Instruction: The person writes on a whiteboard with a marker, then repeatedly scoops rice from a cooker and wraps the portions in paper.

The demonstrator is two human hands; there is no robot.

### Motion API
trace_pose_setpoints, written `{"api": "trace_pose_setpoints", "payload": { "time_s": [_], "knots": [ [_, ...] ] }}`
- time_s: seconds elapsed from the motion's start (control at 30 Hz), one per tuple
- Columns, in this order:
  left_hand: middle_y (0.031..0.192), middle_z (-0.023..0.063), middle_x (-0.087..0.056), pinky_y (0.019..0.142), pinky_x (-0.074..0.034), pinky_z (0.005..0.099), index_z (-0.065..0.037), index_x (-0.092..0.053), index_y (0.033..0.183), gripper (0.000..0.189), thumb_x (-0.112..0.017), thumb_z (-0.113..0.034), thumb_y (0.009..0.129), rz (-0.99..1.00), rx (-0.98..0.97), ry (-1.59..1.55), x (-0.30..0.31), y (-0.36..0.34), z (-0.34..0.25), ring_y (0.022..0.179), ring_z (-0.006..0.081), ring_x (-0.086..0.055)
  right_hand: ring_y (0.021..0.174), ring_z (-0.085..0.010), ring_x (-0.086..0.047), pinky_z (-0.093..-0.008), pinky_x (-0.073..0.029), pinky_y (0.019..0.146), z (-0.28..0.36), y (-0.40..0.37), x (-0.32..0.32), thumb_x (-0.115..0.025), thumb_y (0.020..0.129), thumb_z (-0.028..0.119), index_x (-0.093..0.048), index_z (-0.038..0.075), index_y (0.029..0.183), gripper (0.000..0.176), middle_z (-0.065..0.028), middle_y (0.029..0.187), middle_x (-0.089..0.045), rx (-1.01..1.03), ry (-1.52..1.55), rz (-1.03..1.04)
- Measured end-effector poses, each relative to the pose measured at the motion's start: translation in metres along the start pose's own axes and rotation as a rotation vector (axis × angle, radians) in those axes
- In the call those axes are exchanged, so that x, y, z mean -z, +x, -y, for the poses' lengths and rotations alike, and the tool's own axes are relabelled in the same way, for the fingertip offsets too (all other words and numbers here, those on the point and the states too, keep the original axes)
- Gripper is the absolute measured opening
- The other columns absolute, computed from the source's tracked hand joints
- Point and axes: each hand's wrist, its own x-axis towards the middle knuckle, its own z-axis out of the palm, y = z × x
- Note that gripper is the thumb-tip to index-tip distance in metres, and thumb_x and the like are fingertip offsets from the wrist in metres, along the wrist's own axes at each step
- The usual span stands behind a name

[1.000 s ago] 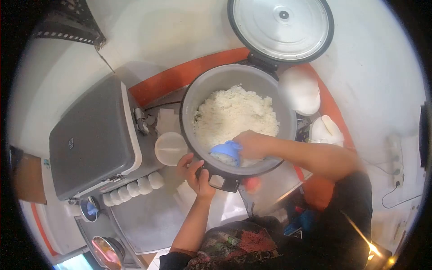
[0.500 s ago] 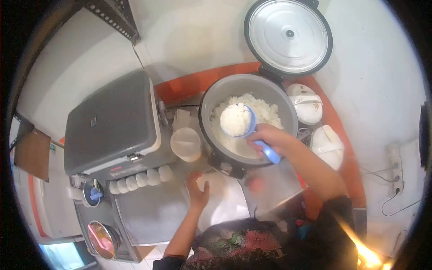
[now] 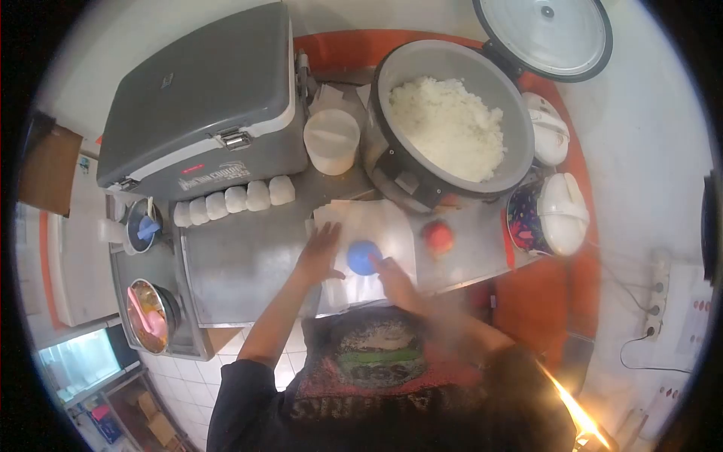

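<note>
A blue rice scoop (image 3: 363, 258) is turned bowl-down over a stack of white paper sheets (image 3: 388, 230). My right hand (image 3: 397, 282) is closed around its handle, which the fingers mostly hide. Whether rice lies under the bowl cannot be seen. My left hand (image 3: 319, 252) rests with fingers spread on the left part of the paper, just left of the scoop. Beyond the paper stands an open rice cooker (image 3: 382, 113) with white rice (image 3: 452, 132) inside. Its round lid (image 3: 546, 38) is raised at the back.
A grey cooler box (image 3: 196, 98) stands at the back left, with a row of white rounded packets (image 3: 236, 199) before it. A plastic tub (image 3: 331, 143) sits beside the cooker. Right of the paper lies a blurred red object (image 3: 437, 238). Lower left, a bowl (image 3: 153, 343) holds a pink spoon.
My right hand has brought the rice-filled scoop from over the cooker down to the paper and tipped it over. My left hand has come onto the paper. The view has tilted lower.
</note>
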Motion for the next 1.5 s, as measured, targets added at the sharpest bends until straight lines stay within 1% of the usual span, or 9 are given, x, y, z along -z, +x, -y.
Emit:
{"api": "trace_pose_setpoints", "payload": {
  "time_s": [0.33, 0.43, 0.57, 0.77, 1.03, 1.13, 1.23, 1.37, 1.5],
  "knots": [
    [0.159, 0.0212, -0.028, 0.123, -0.014, 0.0503, 0.003, -0.013, 0.155, 0.139, -0.091, -0.049, 0.052, 0.007, 0.065, 0.048, -0.010, -0.001, 0.000, 0.150, 0.0361, -0.022, 0.086, -0.0341, -0.062, -0.0438, -0.052, 0.081, 0.011, 0.000, -0.002, -0.048, 0.089, -0.003, -0.025, 0.030, 0.158, 0.080, -0.0154, 0.092, -0.057, -0.169, -0.223, 0.085],
    [0.158, 0.0215, -0.030, 0.123, -0.015, 0.0496, 0.003, -0.016, 0.155, 0.126, -0.087, -0.043, 0.062, 0.128, 0.117, 0.103, 0.010, 0.004, -0.012, 0.150, 0.0342, -0.023, 0.086, -0.0346, -0.062, -0.0418, -0.051, 0.081, -0.017, -0.003, 0.004, -0.051, 0.089, -0.003, -0.025, 0.028, 0.158, 0.081, -0.0158, 0.092, -0.058, -0.055, 0.026, 0.136],
    [0.155, 0.0217, -0.036, 0.121, -0.023, 0.0469, 0.004, -0.029, 0.151, 0.088, -0.072, -0.025, 0.080, -0.070, 0.078, 0.165, -0.029, 0.023, 0.015, 0.146, 0.0346, -0.031, 0.091, -0.0324, -0.063, -0.0388, -0.051, 0.089, -0.007, -0.002, 0.021, -0.051, 0.088, -0.006, -0.031, 0.022, 0.157, 0.077, -0.0176, 0.106, -0.063, 0.025, 0.142, 0.071],
    [0.150, 0.0205, -0.044, 0.120, -0.028, 0.0432, 0.006, -0.041, 0.145, 0.060, -0.054, -0.011, 0.089, -0.326, 0.049, 0.299, -0.073, 0.047, 0.018, 0.141, 0.0342, -0.040, 0.103, -0.0252, -0.064, -0.0329, -0.046, 0.099, 0.013, -0.026, 0.047, -0.050, 0.083, -0.010, -0.036, 0.008, 0.154, 0.075, -0.0186, 0.134, -0.059, -0.109, 0.385, -0.347],
    [0.134, 0.0230, -0.055, 0.105, -0.043, 0.0462, -0.004, -0.041, 0.147, 0.067, -0.065, -0.018, 0.085, -0.125, 0.330, -0.153, -0.027, 0.053, -0.027, 0.123, 0.0366, -0.054, 0.109, -0.0373, -0.059, -0.0399, -0.045, 0.099, -0.081, -0.066, 0.084, -0.053, 0.077, -0.006, -0.043, 0.003, 0.149, 0.073, -0.0234, 0.120, -0.060, -0.554, 0.025, -0.910],
    [0.118, 0.0194, -0.063, 0.095, -0.047, 0.0475, -0.007, -0.056, 0.133, 0.051, -0.065, -0.018, 0.084, -0.565, 0.146, -0.247, -0.045, 0.086, -0.013, 0.106, 0.0360, -0.060, 0.106, -0.0419, -0.057, -0.0450, -0.044, 0.098, -0.140, -0.051, 0.097, -0.055, 0.076, -0.004, -0.048, 0.001, 0.144, 0.069, -0.0233, 0.113, -0.060, -0.377, -0.206, -1.019],
    [0.107, 0.0159, -0.068, 0.090, -0.047, 0.0472, -0.005, -0.068, 0.105, 0.026, -0.064, -0.019, 0.083, -0.226, 0.105, -0.136, -0.007, 0.108, -0.009, 0.099, 0.0334, -0.061, 0.105, -0.0417, -0.056, -0.0481, -0.043, 0.098, -0.154, -0.031, 0.102, -0.057, 0.075, -0.002, -0.055, 0.000, 0.135, 0.060, -0.0222, 0.110, -0.060, -0.341, -0.281, -1.090],
    [0.093, 0.0151, -0.068, 0.085, -0.047, 0.0475, -0.005, -0.069, 0.084, 0.015, -0.062, -0.019, 0.082, -0.259, -0.070, 0.060, 0.006, 0.109, -0.005, 0.094, 0.0325, -0.061, 0.108, -0.0388, -0.055, -0.0478, -0.039, 0.102, -0.096, 0.003, 0.106, -0.059, 0.073, 0.001, -0.064, 0.001, 0.118, 0.045, -0.0205, 0.112, -0.061, -0.565, -0.189, -1.082],
    [0.084, 0.0125, -0.063, 0.080, -0.048, 0.0458, -0.006, -0.068, 0.084, 0.013, -0.061, -0.017, 0.082, -0.246, -0.212, 0.095, 0.018, 0.057, -0.029, 0.089, 0.0312, -0.061, 0.113, -0.0351, -0.054, -0.0496, -0.033, 0.104, -0.004, 0.040, 0.080, -0.059, 0.072, 0.003, -0.067, 0.007, 0.111, 0.040, -0.0126, 0.116, -0.065, -0.163, -0.124, -0.784]
  ]
}}
